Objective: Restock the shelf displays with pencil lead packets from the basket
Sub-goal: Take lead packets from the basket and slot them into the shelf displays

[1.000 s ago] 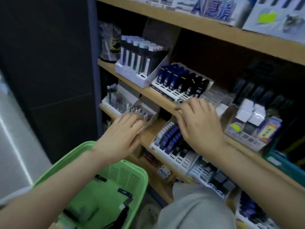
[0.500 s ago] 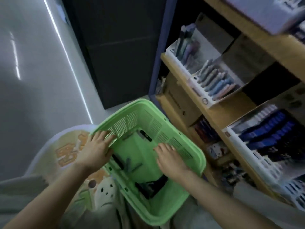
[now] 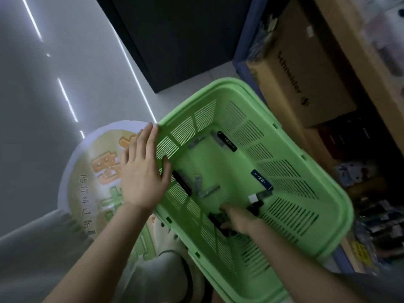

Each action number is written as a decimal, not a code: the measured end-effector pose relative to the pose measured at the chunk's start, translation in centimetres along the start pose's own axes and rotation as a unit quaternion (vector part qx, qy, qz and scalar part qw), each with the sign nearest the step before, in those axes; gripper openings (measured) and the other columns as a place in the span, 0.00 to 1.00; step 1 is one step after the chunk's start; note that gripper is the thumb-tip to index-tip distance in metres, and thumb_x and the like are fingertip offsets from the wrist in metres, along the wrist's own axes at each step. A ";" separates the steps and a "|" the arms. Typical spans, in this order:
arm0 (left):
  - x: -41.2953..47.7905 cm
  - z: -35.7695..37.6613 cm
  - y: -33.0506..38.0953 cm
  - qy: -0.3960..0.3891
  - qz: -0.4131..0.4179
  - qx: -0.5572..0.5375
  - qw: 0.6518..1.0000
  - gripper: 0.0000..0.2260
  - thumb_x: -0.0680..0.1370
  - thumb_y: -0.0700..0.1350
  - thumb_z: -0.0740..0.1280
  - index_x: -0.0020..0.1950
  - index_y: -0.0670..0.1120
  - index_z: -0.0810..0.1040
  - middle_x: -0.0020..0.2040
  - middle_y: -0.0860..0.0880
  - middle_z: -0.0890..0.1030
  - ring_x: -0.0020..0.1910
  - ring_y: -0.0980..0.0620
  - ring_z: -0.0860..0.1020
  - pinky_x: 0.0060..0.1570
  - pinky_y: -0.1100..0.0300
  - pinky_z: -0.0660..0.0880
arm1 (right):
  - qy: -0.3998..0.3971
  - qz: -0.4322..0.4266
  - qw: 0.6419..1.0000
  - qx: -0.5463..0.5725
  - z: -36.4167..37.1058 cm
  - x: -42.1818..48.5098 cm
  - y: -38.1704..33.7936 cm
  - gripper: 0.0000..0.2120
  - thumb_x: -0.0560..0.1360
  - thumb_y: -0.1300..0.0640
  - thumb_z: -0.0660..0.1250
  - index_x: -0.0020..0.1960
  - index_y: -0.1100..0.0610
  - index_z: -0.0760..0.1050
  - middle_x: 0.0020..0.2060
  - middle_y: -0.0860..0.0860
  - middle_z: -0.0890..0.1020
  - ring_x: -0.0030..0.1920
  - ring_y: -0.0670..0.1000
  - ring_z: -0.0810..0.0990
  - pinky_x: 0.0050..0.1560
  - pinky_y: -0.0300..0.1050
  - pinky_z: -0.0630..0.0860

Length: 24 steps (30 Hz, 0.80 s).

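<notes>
A green plastic basket (image 3: 220, 85) sits on the floor beside the shelf. Loose pencil lead packets lie on its bottom: a black one (image 3: 227, 141) at the far end, a blue one (image 3: 261, 179) by the right wall, a black one with a white cap (image 3: 254, 201), and a long black one (image 3: 182, 182) along the left wall. My left hand (image 3: 142, 176) rests flat on the basket's left rim, fingers straight. My right hand (image 3: 239, 219) is down inside the near end, its fingers curled around dark packets (image 3: 215, 218) there.
A brown cardboard box (image 3: 301, 84) stands on the bottom shelf right of the basket, with dark packaged goods (image 3: 371, 215) below and beside it. A round printed floor sticker (image 3: 96, 171) lies left of the basket. My shoe (image 3: 166, 235) is under the near-left rim.
Both hands left the shelf displays and came down to the basket. Since half a second ago my right hand went deeper toward the near end and closed on dark packets.
</notes>
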<state>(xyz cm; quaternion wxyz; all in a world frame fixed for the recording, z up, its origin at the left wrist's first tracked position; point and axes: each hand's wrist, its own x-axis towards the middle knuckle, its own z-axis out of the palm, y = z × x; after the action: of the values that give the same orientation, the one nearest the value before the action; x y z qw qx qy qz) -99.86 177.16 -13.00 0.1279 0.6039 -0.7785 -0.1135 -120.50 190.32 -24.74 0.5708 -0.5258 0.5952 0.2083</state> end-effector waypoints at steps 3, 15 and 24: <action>0.7 0.2 -0.2 0.011 0.015 0.004 1.000 0.28 0.73 0.47 0.59 0.72 0.40 0.65 0.68 0.40 0.71 0.64 0.43 0.66 0.63 0.51 0.60 | -0.020 0.011 1.000 -0.007 0.6 1.3 -0.6 0.28 0.75 0.52 0.70 0.70 0.60 0.65 0.67 0.56 0.71 0.65 0.56 0.71 0.64 0.47 0.69; 1.7 -0.3 -0.4 -0.008 0.029 0.010 1.000 0.28 0.72 0.45 0.61 0.73 0.40 0.65 0.69 0.40 0.71 0.64 0.42 0.69 0.62 0.50 0.64 | -0.081 0.034 0.996 0.014 -0.1 1.8 -2.0 0.17 0.80 0.50 0.60 0.62 0.61 0.72 0.58 0.57 0.77 0.57 0.56 0.77 0.54 0.47 0.73; -0.5 0.7 4.0 -0.093 -0.015 -0.120 0.988 0.24 0.76 0.36 0.63 0.72 0.39 0.64 0.75 0.39 0.61 0.74 0.40 0.60 0.73 0.52 0.56 | 0.092 -0.038 0.951 0.292 -6.2 -2.2 -3.2 0.18 0.82 0.53 0.57 0.69 0.60 0.68 0.65 0.54 0.74 0.64 0.52 0.72 0.59 0.41 0.67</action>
<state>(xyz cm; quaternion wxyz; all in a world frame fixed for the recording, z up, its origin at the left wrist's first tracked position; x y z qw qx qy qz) -103.65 178.65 -12.32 0.1251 0.5826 -0.7585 -0.2638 -121.02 184.79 -19.99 0.6500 -0.3753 0.6592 -0.0460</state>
